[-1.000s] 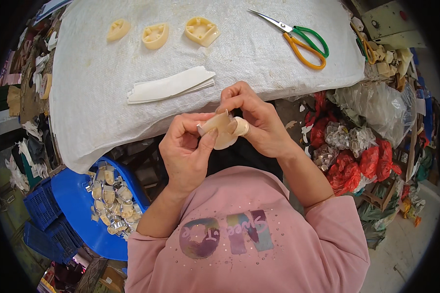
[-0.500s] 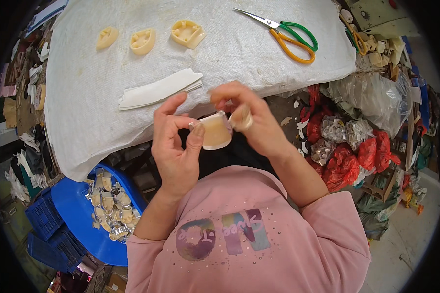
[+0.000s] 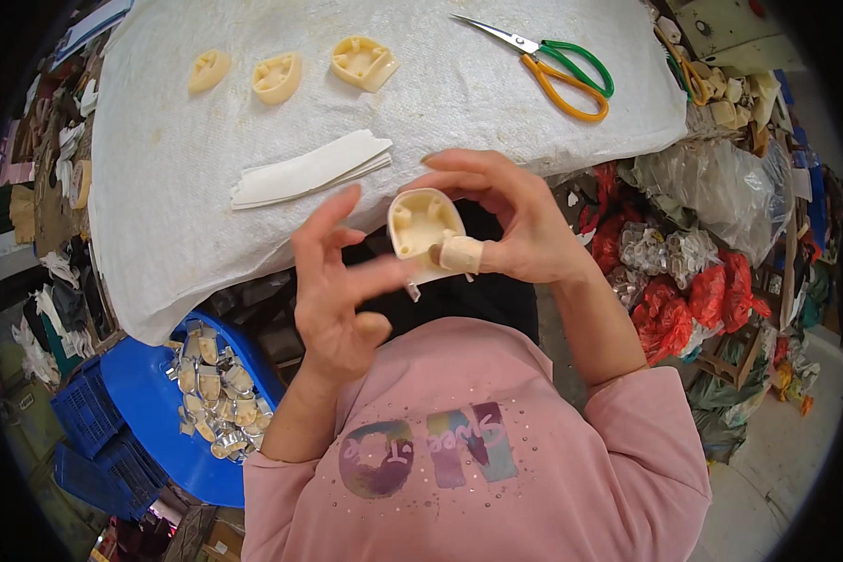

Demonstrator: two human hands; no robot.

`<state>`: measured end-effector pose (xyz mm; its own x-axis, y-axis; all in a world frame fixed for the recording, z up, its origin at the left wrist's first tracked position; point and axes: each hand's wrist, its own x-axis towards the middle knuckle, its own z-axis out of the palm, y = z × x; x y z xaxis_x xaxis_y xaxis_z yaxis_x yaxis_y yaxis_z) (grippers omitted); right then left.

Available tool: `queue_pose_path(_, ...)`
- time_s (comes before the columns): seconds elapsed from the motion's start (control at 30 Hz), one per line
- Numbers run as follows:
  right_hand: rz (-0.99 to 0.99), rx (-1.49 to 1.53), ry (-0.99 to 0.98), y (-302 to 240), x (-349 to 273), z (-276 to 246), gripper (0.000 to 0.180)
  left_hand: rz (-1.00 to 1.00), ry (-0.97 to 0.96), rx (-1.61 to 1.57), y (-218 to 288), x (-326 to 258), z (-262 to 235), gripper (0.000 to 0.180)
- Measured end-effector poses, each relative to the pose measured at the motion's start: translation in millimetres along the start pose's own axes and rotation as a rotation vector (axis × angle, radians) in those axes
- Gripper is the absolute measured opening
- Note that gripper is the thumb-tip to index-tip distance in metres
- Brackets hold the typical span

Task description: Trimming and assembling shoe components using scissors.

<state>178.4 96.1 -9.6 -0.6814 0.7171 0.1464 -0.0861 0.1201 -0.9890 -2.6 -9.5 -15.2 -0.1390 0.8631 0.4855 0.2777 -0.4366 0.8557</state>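
Observation:
My right hand (image 3: 525,220) grips a cream plastic shoe heel (image 3: 426,217), D-shaped, with its hollow side and inner pegs facing up. The thumb, wrapped in beige tape, presses on the heel's near edge; the other fingers go round its far side. A bit of shiny silvery strip (image 3: 413,291) shows at its near end. My left hand (image 3: 337,290) is beside it with fingers spread, the index finger blurred at the heel's left edge. On the white-covered table (image 3: 159,178) lie three more cream heels (image 3: 277,79) and a stack of white strips (image 3: 311,170).
Scissors (image 3: 543,61) with green and orange handles lie open at the table's far right. Down to the left, a blue basin (image 3: 140,412) holds several heels with silvery bands (image 3: 217,398). Red plastic bags (image 3: 660,318) and clear plastic (image 3: 721,192) crowd the right side.
The heel has been turned over, from its smooth side to its hollow side. My left hand has let go of it and spread its fingers; my right hand has taken hold.

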Motion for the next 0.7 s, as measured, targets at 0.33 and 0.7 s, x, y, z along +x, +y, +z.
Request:
queue_pose_path(0.33,-0.279,-0.213,0.022,12.4,-4.1,27.2,0.069,-0.74,0.024,-0.95,4.4,1.8,27.1,0.06)
queue_pose_path(0.7,-0.362,-0.07,0.006,23.8,0.5,34.9,0.076,-0.797,0.143,-0.998,1.5,1.1,21.9,0.047)
